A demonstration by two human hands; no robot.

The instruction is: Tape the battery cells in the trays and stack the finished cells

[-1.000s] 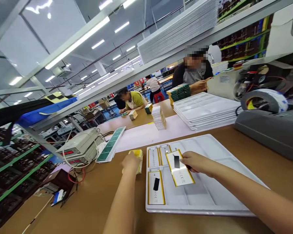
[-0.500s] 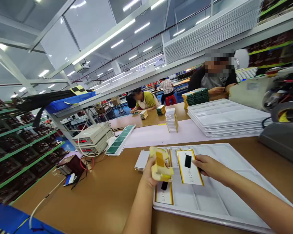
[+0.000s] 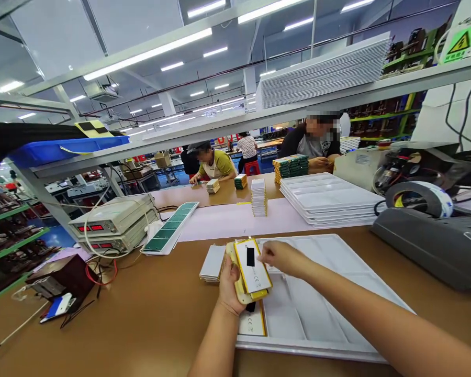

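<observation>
My left hand (image 3: 231, 283) grips a cream-yellow holder block (image 3: 240, 293) from its left side. Over that block lies a flat white battery cell (image 3: 258, 278) with yellow edges, printed marks and a black patch (image 3: 250, 256). My right hand (image 3: 280, 257) has its fingers pinched at the cell's right edge; the exact grip of the fingertips is partly hidden. Below, another battery cell (image 3: 253, 325) lies in the left column of a white compartment tray (image 3: 317, 314), partly covered by the block and my left hand.
Left of the tray sits a stack of white cells (image 3: 212, 263). Stacked instruments (image 3: 112, 222) and a green strip panel (image 3: 170, 230) stand farther left. White trays (image 3: 329, 196), a cell stack (image 3: 259, 198) and a grey tape machine (image 3: 427, 241) line the back and right. Two co-workers sit opposite.
My right hand has brought the battery cell left onto the holder block in my left hand. The block has turned to lie under the cell. The camera view has shifted right.
</observation>
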